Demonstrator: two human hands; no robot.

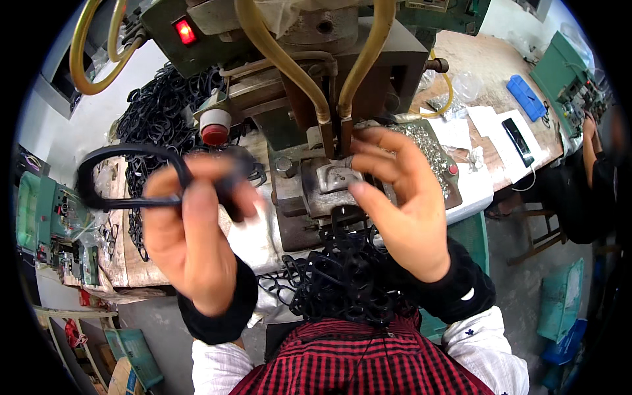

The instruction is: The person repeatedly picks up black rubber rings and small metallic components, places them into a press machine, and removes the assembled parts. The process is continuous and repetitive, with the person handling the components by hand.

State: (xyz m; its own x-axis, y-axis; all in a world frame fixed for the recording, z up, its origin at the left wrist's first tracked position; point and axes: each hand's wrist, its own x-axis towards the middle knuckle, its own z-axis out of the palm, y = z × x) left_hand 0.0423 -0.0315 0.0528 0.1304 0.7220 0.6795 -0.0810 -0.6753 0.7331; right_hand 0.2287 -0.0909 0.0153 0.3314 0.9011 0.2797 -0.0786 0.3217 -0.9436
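Head view, everything relative to the fixture (336,181) under the machine's two prongs (327,135).

Black frame (141,150): in the air, left of the fixture and well apart from it. Long axis runs roughly sideways, one loop out at the far left, the other end pointing toward the fixture. That inner end is motion-blurred, so its exact tilt can't be read.

Left hand (187,237): left of the fixture, thumb and fingers pinching the frame near its middle. It alone holds the frame.

Right hand (415,207): at the fixture's right edge, clearly the nearer of the two. Thumb and fingers spread loosely apart, fingertips close by the prongs; contact can't be told. Nothing visible between them; a tiny part could be hidden.

So the gap that counts: frame to fixture, sideways, right hand on the far side of it.

Around: frame heap (158,105) left of and behind the fixture, lap pile (342,276) directly in front, tray of small metal parts (428,148) to the right, red button (214,134) left and slightly behind.
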